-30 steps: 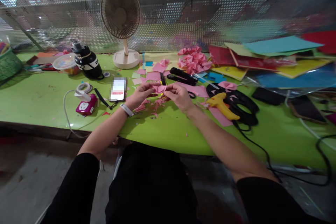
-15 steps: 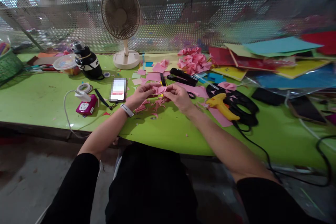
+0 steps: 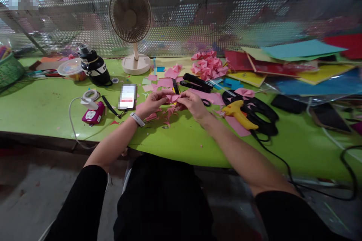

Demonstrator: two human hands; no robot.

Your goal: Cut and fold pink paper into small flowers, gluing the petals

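A small folded piece of pink paper [image 3: 173, 98] is pinched between my two hands over the middle of the green table. My left hand [image 3: 155, 102], with a pale band at the wrist, grips its left end. At the right end, my right hand [image 3: 192, 104] holds it between thumb and fingers. Pink paper scraps [image 3: 169, 115] lie just below the hands. Behind the fingers is a black and yellow tool [image 3: 175, 86], partly covered. A black stapler [image 3: 196, 83] rests beyond my right hand, near a heap of folded pink paper pieces [image 3: 209, 64].
On the right, a yellow hot glue gun [image 3: 240, 115] lies with its black cord trailing off the edge. Coloured sheets [image 3: 302, 51] are stacked behind it. A fan [image 3: 130, 15], a black bottle [image 3: 94, 66], a phone [image 3: 128, 97] and a purple power adapter [image 3: 94, 113] stand left.
Both hands stay in nearly the same place, still pinching the pink paper. The fingers and the paper have shifted only slightly.
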